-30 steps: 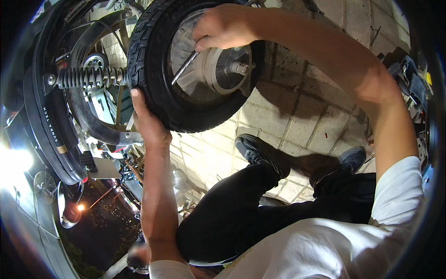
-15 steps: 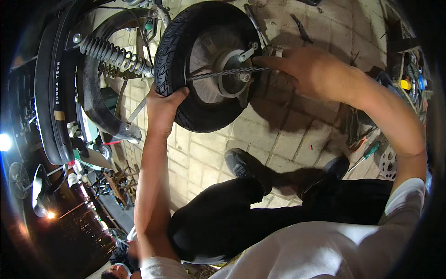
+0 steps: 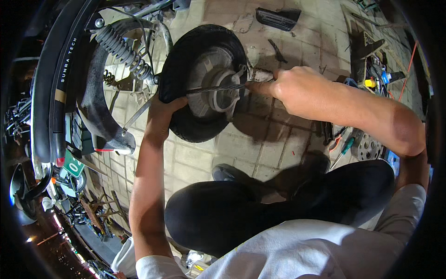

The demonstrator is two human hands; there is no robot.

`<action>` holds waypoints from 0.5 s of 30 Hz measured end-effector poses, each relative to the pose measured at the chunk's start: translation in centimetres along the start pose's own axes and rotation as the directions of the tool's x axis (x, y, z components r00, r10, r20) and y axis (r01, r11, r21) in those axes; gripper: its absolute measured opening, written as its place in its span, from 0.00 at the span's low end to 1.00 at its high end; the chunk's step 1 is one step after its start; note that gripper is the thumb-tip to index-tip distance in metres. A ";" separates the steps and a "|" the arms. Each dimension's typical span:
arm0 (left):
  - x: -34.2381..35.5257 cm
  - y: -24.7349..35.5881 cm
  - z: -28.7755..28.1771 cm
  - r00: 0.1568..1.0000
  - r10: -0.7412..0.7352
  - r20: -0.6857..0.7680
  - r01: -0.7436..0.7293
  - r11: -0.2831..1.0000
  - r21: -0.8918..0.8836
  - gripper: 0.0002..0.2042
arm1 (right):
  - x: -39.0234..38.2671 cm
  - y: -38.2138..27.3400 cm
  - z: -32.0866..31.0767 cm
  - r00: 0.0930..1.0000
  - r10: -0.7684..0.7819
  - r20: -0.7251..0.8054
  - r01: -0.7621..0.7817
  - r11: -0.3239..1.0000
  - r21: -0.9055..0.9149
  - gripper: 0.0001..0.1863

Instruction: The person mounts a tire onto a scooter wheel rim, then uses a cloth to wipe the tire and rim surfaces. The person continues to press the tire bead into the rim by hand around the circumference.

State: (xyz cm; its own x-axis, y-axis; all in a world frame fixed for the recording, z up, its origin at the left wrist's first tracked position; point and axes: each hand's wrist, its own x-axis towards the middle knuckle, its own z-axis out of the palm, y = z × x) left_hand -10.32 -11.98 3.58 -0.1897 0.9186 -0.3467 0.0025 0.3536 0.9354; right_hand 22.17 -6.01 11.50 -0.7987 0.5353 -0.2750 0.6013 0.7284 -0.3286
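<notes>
A scooter wheel with a black tyre (image 3: 188, 128) and a grey metal hub (image 3: 202, 79) stands upright in front of me. My left hand (image 3: 161, 111) grips the tyre's near left side, thumb over the sidewall and the other fingers hidden behind it. Across the hub face runs a dark ribbed metal rod (image 3: 216, 88), one end at the rim beside my left thumb. At its other end is my right hand (image 3: 299, 90), closed, with the index finger along the rod; the remaining fingers are partly hidden. A brake lever arm and the axle nut project from the hub.
Left of the wheel are a scooter's coil shock absorber (image 3: 123, 51) and curved black fender (image 3: 93, 102). A black pedal-like piece (image 3: 278, 18) and a dark strip (image 3: 277, 50) lie on the paving. A green-handled screwdriver (image 3: 347, 145) and a perforated metal part (image 3: 367, 148) lie at right.
The view has shifted, so the wheel appears lower and smaller. My right hand has come closer to the hub along the rod; my left hand keeps its grip on the tyre.
</notes>
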 end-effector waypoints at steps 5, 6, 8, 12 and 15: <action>0.3 0.0 -0.1 0.997 0.079 0.007 -0.079 0.984 0.161 0.29 | -0.9 -0.4 0.6 0.999 0.039 0.012 -0.038 0.997 -0.066 0.37; 0.5 0.1 0.1 0.997 0.082 -0.009 -0.079 0.975 0.206 0.30 | -1.0 -0.5 0.5 0.999 0.033 -0.005 -0.034 0.997 -0.076 0.37; 0.7 0.4 0.5 0.994 0.103 -0.044 -0.082 0.939 0.334 0.31 | -1.4 -0.8 0.0 0.999 0.026 -0.031 -0.028 0.996 -0.089 0.37; 0.6 0.7 1.4 0.979 0.176 -0.105 -0.108 0.878 0.467 0.32 | -2.4 -1.9 -2.1 1.000 0.000 0.005 0.001 0.987 -0.162 0.30; 0.3 0.9 2.4 0.965 0.225 -0.132 -0.137 0.868 0.476 0.30 | -3.3 -3.9 -4.4 0.994 0.082 0.066 -0.067 0.979 -0.192 0.29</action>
State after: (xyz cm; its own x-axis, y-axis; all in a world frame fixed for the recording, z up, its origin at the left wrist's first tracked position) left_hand -7.97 -10.99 4.17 -0.3124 0.9430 -0.1147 0.4961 0.2649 0.8269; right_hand 22.35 -8.77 17.68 -0.7436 0.5633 -0.3602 0.6378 0.7593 -0.1293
